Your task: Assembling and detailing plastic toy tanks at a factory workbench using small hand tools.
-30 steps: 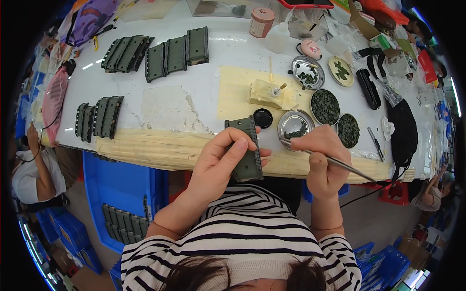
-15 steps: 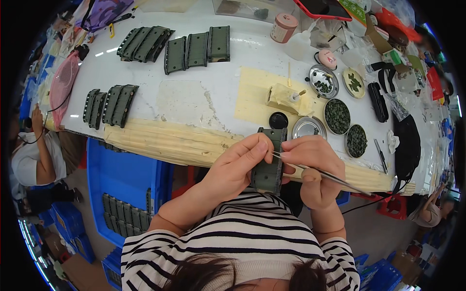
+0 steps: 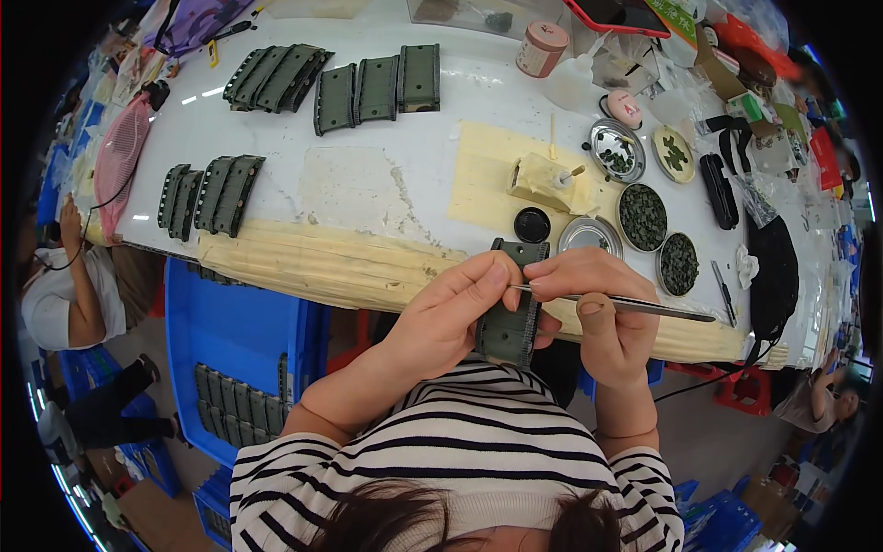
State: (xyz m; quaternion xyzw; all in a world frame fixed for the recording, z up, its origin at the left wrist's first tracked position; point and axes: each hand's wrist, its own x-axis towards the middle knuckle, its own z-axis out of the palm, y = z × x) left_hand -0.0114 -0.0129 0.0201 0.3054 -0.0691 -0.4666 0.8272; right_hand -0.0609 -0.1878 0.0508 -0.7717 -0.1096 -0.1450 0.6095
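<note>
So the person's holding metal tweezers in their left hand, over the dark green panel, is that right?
Not quite: the metal tweezers are in the right hand, not the left hand, as the head view shows. They are over the dark green panel, as you say.

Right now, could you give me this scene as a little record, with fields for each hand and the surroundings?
Left hand: holds a green panel
Right hand: holds tweezers, tips close to the left hand
Table, left side: more panels
Table, right side: dark green pieces in round tins; metal dish
Below, left: blue tray holding similar panels
</note>
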